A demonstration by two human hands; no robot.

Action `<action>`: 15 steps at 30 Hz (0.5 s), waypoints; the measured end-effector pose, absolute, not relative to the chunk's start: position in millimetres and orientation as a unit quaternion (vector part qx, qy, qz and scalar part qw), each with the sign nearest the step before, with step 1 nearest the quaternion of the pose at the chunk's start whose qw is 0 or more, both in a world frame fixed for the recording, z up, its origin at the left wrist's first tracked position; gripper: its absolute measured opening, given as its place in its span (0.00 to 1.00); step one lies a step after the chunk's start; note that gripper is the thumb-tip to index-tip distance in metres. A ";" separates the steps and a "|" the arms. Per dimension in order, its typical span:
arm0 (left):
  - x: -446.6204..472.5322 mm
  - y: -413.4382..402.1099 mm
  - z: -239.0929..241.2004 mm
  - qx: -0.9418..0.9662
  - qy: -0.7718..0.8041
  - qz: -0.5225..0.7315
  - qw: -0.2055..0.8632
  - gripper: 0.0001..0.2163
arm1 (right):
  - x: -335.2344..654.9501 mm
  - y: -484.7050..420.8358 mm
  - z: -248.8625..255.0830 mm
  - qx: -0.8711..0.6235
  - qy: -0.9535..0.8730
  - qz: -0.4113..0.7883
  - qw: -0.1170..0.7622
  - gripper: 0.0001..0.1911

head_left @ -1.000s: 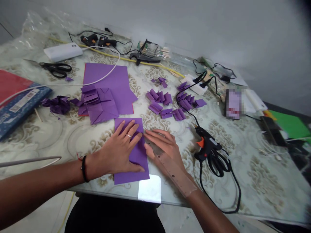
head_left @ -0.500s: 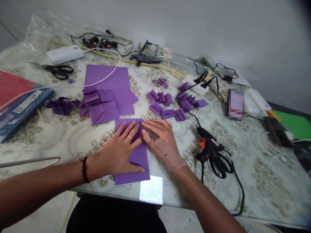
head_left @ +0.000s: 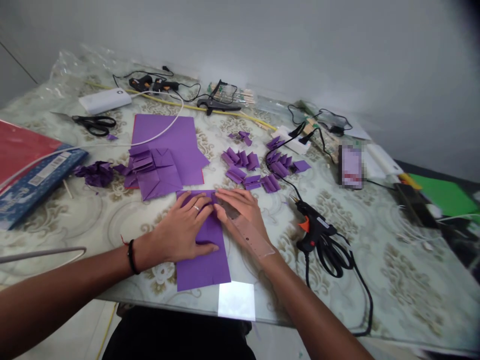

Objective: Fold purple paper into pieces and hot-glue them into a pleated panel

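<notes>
A purple strip of paper (head_left: pixel 202 270) lies lengthwise in front of me near the table's front edge. My left hand (head_left: pixel 185 225) rests on it, fingers stretched forward and slightly bent, thumb out to the side. At the strip's upper right edge, my right hand (head_left: pixel 243 212) holds a clear plastic ruler (head_left: pixel 245 239) between thumb and fingers, the ruler running back towards the wrist. The right fingertips touch the paper. Just beyond my left hand are a folded purple paper piece (head_left: pixel 159 175) and purple sheets (head_left: pixel 168 127).
Small folded purple pieces (head_left: pixel 240 159) lie ahead to the right. A black glue gun (head_left: pixel 315 225) and scissors (head_left: pixel 332 255) sit right of my hand, with a trailing cord. Another pair of scissors (head_left: pixel 95 124), a power bank (head_left: pixel 105 100) and crumpled purple paper (head_left: pixel 96 173) are at left.
My left fingers have drawn closer together and bent a little, and the left hand has shifted up the strip. The right hand keeps hold of the ruler. The camera view has tilted slightly.
</notes>
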State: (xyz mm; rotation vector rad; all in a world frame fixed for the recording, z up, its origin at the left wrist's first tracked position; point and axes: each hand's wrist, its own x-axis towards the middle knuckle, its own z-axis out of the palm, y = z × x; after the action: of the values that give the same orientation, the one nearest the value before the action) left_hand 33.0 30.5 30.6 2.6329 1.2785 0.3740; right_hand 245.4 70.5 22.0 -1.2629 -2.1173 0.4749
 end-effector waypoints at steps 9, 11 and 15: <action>34.6 30.8 23.1 0.883 0.438 0.153 0.074 0.42 | 253.7 47.6 24.0 -0.478 -0.809 0.162 0.301 0.15; 34.3 30.8 23.3 0.882 0.440 0.147 0.076 0.41 | 257.5 40.0 24.3 -0.477 -0.811 0.161 0.297 0.14; 33.6 30.3 24.9 0.887 0.436 0.133 0.077 0.39 | 266.0 21.7 26.0 -0.475 -0.817 0.145 0.294 0.13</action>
State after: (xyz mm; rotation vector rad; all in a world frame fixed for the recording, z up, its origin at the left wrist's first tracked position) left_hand 33.6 30.3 24.9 2.6573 1.3059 0.3996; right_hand 266.0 21.7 26.0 -1.2634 -2.1751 0.3866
